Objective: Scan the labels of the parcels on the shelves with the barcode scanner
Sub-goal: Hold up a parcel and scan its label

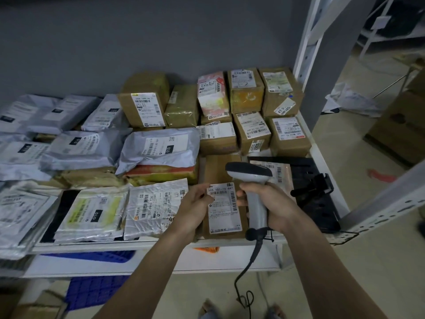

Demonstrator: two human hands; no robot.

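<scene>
A grey barcode scanner [254,192] with a dark head is gripped by its handle in my right hand [273,206]; its black cable hangs down to the floor. My left hand [195,202] pinches the top left corner of a flat brown parcel [220,171] at the shelf's front, right beside its white label [223,208]. The scanner's head hovers above the parcel's far part. Many other parcels fill the shelf: brown boxes [250,132] at the back right and grey plastic mailers [158,146] to the left, each with a white label.
The white metal shelf [161,244] has an upright post [308,42] at the right. A black stand [315,187] lies on the shelf's right end. A blue crate [96,288] sits below. Cardboard boxes [397,127] stand on the floor to the right.
</scene>
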